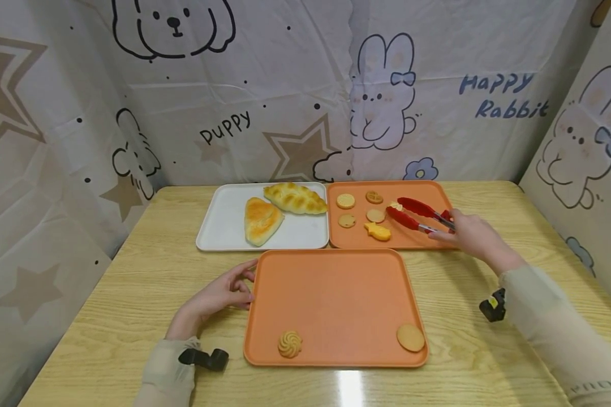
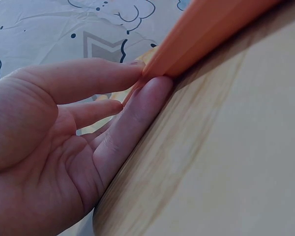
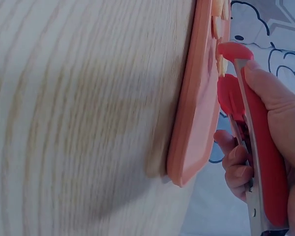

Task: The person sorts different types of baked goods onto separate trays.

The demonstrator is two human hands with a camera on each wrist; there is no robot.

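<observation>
My left hand (image 1: 224, 294) lies on the wooden table (image 1: 132, 282), its straight fingers (image 2: 137, 113) touching the left rim of the near orange tray (image 1: 336, 294) (image 2: 211, 29). That tray carries a swirl cookie (image 1: 290, 343) and a round cookie (image 1: 411, 337). My right hand (image 1: 465, 232) (image 3: 275, 108) grips red tongs (image 1: 417, 210) (image 3: 265, 162) over the far orange tray (image 1: 412, 240) (image 3: 196, 98). The tong tips stand apart near a small cookie (image 1: 375, 215). A fish-shaped cookie (image 1: 378, 231) and several round cookies lie on that tray.
A white tray (image 1: 219, 226) at the back left holds a braided loaf (image 1: 295, 198) and a triangular bun (image 1: 261, 219). Cartoon-print cloth walls enclose the table on three sides. Black wrist cameras (image 1: 203, 359) sit on both forearms.
</observation>
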